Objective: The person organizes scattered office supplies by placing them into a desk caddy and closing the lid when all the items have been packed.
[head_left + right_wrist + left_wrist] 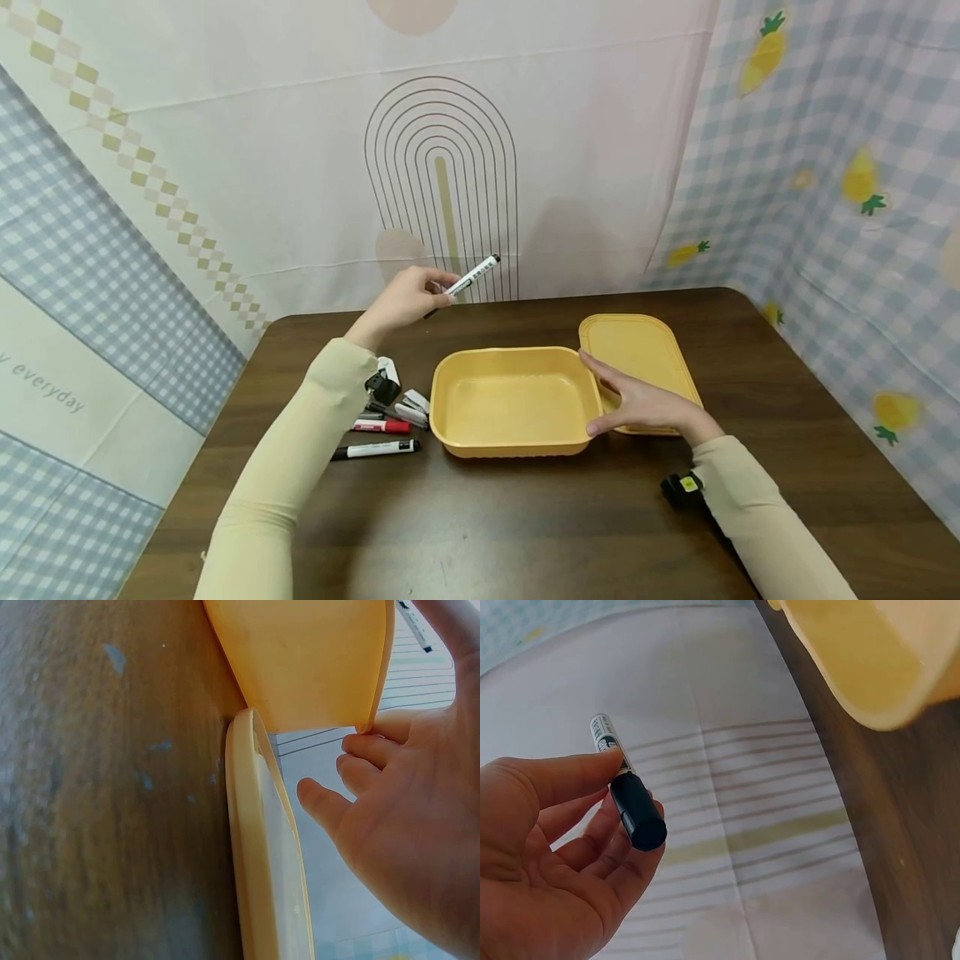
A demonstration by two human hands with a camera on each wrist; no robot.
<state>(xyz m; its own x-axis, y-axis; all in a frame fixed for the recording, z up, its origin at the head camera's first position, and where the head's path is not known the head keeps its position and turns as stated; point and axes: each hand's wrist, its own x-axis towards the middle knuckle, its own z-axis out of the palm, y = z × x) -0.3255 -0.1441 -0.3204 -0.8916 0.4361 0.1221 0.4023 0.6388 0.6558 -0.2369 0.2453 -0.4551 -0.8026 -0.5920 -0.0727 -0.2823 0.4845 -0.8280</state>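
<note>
Above the back of the table, my left hand [405,298] pinches a white marker with black ends [474,275] between thumb and fingers. In the left wrist view, the marker's black end [639,814] points toward the camera. A yellow plastic box [517,404] stands upright on the table, with nothing inside. At its right end rests my right hand [648,408], thumb and forefinger spread along the rim. The right wrist view has fingertips [367,746] at the box's corner and the other fingers loosely extended. Under and behind that hand lies the yellow lid [637,346].
Left of the box, a red marker [381,426], a black-and-white marker [377,450], and a small white stapler-like item [416,402] lie among several other items, partly hidden by my left arm. A patterned cloth [585,167] hangs behind the brown table [480,533].
</note>
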